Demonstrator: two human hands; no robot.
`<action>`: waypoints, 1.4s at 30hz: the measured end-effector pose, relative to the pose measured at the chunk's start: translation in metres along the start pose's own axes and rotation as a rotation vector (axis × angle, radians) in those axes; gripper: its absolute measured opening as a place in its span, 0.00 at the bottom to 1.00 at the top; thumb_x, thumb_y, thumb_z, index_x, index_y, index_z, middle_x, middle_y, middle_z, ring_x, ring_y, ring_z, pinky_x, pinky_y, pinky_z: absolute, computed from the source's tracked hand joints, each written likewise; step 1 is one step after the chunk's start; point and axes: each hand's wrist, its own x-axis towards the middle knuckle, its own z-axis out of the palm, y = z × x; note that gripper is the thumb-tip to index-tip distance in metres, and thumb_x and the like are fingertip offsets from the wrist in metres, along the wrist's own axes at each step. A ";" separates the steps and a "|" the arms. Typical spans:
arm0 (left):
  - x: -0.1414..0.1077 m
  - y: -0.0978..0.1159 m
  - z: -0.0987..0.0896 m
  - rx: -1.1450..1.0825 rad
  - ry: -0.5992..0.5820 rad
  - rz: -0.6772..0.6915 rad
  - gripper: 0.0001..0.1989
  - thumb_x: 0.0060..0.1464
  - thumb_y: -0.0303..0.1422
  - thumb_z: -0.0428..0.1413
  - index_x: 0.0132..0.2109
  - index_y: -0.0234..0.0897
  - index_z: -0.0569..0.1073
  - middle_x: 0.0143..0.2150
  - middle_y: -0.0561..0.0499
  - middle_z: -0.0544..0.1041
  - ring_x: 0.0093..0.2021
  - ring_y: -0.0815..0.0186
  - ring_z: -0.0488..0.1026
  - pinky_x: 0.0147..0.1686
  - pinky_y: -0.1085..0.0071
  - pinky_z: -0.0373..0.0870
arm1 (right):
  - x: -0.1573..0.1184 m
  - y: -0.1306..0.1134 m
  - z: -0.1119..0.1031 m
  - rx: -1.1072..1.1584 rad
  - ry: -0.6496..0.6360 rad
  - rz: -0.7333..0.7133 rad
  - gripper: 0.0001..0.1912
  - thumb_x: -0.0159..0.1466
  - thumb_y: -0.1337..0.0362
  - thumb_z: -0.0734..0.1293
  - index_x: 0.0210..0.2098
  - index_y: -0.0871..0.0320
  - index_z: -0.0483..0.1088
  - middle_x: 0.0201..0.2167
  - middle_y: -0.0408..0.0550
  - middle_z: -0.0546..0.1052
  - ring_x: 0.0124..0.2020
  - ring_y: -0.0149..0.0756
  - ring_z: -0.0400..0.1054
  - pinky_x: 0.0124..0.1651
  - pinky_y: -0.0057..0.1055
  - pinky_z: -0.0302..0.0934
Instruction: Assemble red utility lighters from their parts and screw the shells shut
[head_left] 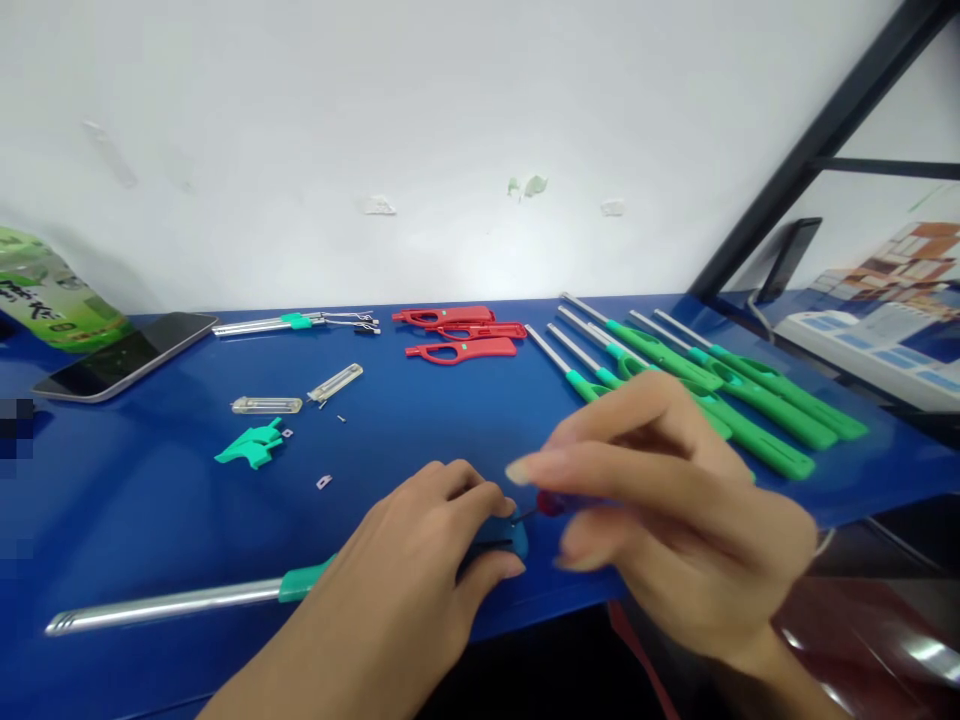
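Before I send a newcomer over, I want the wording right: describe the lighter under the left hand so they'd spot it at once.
On the blue table, go to the near edge, where the left hand holds a lighter. Its silver tube points left from a teal collar. Unlike the green-handled lighters at the right, its handle end is blue.

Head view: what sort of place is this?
Likely a workbench for small parts: a blue tabletop, loose red plastic handle shells, and what looks like a thin red-handled screwdriver in the right hand.
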 end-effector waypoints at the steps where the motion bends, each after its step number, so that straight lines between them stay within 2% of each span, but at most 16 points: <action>1: 0.000 -0.001 0.001 0.007 0.008 0.003 0.10 0.68 0.34 0.61 0.54 0.50 0.78 0.51 0.53 0.80 0.50 0.56 0.79 0.52 0.57 0.74 | 0.000 -0.001 -0.002 0.010 -0.053 0.019 0.16 0.75 0.67 0.70 0.59 0.51 0.81 0.47 0.48 0.83 0.45 0.39 0.78 0.40 0.33 0.79; 4: -0.001 -0.004 0.005 0.054 0.043 0.014 0.08 0.69 0.38 0.62 0.54 0.52 0.78 0.51 0.54 0.80 0.47 0.57 0.79 0.49 0.58 0.74 | 0.000 -0.006 -0.008 0.086 -0.152 0.034 0.21 0.76 0.71 0.66 0.63 0.49 0.80 0.49 0.46 0.84 0.44 0.38 0.81 0.39 0.30 0.80; 6: -0.001 -0.005 0.005 0.059 0.049 0.022 0.05 0.70 0.39 0.59 0.51 0.51 0.79 0.49 0.54 0.80 0.46 0.57 0.79 0.46 0.59 0.74 | 0.001 -0.008 -0.009 0.058 -0.097 0.027 0.17 0.73 0.70 0.72 0.58 0.46 0.83 0.42 0.44 0.84 0.36 0.35 0.79 0.31 0.28 0.77; 8: -0.001 -0.004 0.003 0.039 0.037 0.038 0.06 0.72 0.38 0.57 0.50 0.50 0.79 0.48 0.52 0.80 0.46 0.57 0.79 0.47 0.59 0.74 | 0.002 -0.007 -0.008 -0.029 -0.040 0.024 0.14 0.69 0.66 0.77 0.53 0.46 0.85 0.36 0.44 0.80 0.32 0.34 0.76 0.30 0.29 0.76; 11: 0.000 -0.001 -0.001 0.012 0.006 0.036 0.07 0.71 0.35 0.58 0.52 0.48 0.79 0.50 0.51 0.80 0.50 0.56 0.79 0.56 0.58 0.74 | 0.003 -0.001 -0.007 -0.078 -0.056 0.003 0.16 0.72 0.62 0.74 0.58 0.50 0.83 0.41 0.48 0.81 0.39 0.39 0.77 0.39 0.35 0.79; 14: 0.001 0.001 -0.002 0.016 0.009 0.024 0.09 0.67 0.32 0.64 0.52 0.49 0.79 0.52 0.53 0.80 0.52 0.56 0.79 0.62 0.55 0.72 | 0.001 0.006 -0.006 0.031 -0.067 0.033 0.21 0.75 0.70 0.68 0.64 0.50 0.79 0.52 0.47 0.84 0.46 0.39 0.80 0.44 0.36 0.79; 17: 0.000 0.001 -0.001 0.009 0.024 0.010 0.08 0.66 0.34 0.65 0.51 0.51 0.79 0.49 0.54 0.80 0.49 0.56 0.79 0.55 0.56 0.75 | -0.001 0.008 -0.006 0.164 -0.017 0.035 0.21 0.70 0.74 0.72 0.58 0.47 0.83 0.43 0.43 0.85 0.39 0.37 0.79 0.35 0.33 0.77; 20: 0.000 0.001 -0.001 -0.023 0.014 -0.015 0.08 0.66 0.34 0.64 0.51 0.51 0.80 0.48 0.55 0.79 0.48 0.57 0.80 0.50 0.58 0.75 | -0.002 0.004 -0.008 0.067 0.007 0.041 0.18 0.67 0.68 0.79 0.54 0.44 0.85 0.36 0.44 0.80 0.37 0.38 0.74 0.35 0.35 0.75; 22: 0.000 0.001 -0.002 -0.013 0.006 -0.011 0.09 0.66 0.33 0.64 0.52 0.51 0.80 0.50 0.54 0.79 0.51 0.56 0.79 0.53 0.56 0.75 | -0.002 0.000 -0.009 -0.026 -0.028 0.059 0.19 0.71 0.64 0.75 0.61 0.46 0.82 0.40 0.45 0.80 0.41 0.39 0.75 0.39 0.37 0.76; 25: 0.000 0.000 -0.002 0.014 0.005 0.011 0.10 0.66 0.32 0.64 0.52 0.51 0.80 0.52 0.54 0.79 0.53 0.54 0.79 0.60 0.52 0.73 | -0.001 -0.002 -0.008 0.026 -0.091 0.102 0.23 0.76 0.71 0.65 0.67 0.50 0.76 0.51 0.45 0.84 0.46 0.37 0.79 0.44 0.36 0.77; 28: 0.001 -0.001 -0.002 0.012 0.013 0.009 0.11 0.66 0.32 0.64 0.53 0.52 0.80 0.51 0.54 0.79 0.52 0.55 0.79 0.65 0.50 0.71 | 0.000 0.001 -0.002 0.135 -0.005 0.116 0.22 0.72 0.75 0.71 0.61 0.47 0.80 0.45 0.41 0.87 0.40 0.35 0.81 0.41 0.34 0.79; 31: 0.001 0.001 -0.003 -0.014 -0.003 -0.001 0.10 0.67 0.33 0.63 0.53 0.51 0.81 0.50 0.52 0.79 0.51 0.55 0.80 0.63 0.53 0.74 | 0.002 0.001 0.004 0.112 0.057 0.048 0.24 0.65 0.75 0.78 0.58 0.49 0.83 0.42 0.41 0.87 0.35 0.36 0.79 0.36 0.34 0.79; 33: 0.001 0.003 -0.004 -0.021 -0.024 -0.006 0.10 0.68 0.33 0.62 0.54 0.49 0.81 0.50 0.51 0.80 0.51 0.54 0.80 0.61 0.54 0.75 | 0.002 -0.001 0.005 0.114 0.037 0.029 0.22 0.68 0.71 0.76 0.60 0.51 0.82 0.43 0.44 0.87 0.37 0.38 0.79 0.34 0.35 0.79; 36: 0.001 0.003 -0.003 -0.003 -0.024 0.004 0.11 0.67 0.32 0.63 0.54 0.48 0.81 0.50 0.51 0.80 0.52 0.53 0.80 0.65 0.49 0.72 | 0.001 -0.006 0.003 0.138 0.000 0.123 0.18 0.74 0.68 0.70 0.61 0.50 0.81 0.48 0.46 0.88 0.39 0.40 0.82 0.34 0.37 0.80; 39: 0.000 0.001 -0.001 -0.004 -0.010 0.019 0.11 0.66 0.32 0.64 0.54 0.48 0.81 0.51 0.51 0.79 0.54 0.52 0.79 0.68 0.46 0.69 | 0.001 -0.007 0.001 0.144 0.036 0.135 0.21 0.71 0.74 0.71 0.57 0.46 0.83 0.45 0.42 0.88 0.35 0.38 0.81 0.33 0.36 0.79; 42: 0.001 0.001 0.000 -0.022 -0.010 0.003 0.11 0.66 0.32 0.64 0.54 0.49 0.81 0.51 0.51 0.79 0.54 0.52 0.79 0.69 0.45 0.68 | 0.002 -0.006 0.002 0.087 0.065 0.083 0.23 0.67 0.77 0.74 0.55 0.46 0.84 0.41 0.42 0.87 0.36 0.37 0.77 0.33 0.35 0.77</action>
